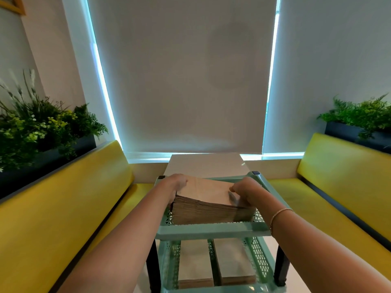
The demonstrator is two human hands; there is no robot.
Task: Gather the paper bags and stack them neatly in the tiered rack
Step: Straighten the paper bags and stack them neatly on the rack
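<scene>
Both hands grip a thick stack of paper bags between them, left hand and right hand curled round opposite ends, in the tiered rack's top tray.

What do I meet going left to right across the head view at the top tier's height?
Left yellow bench → left hand → paper bag stack → right hand → rack's right rim → right yellow bench.
</scene>
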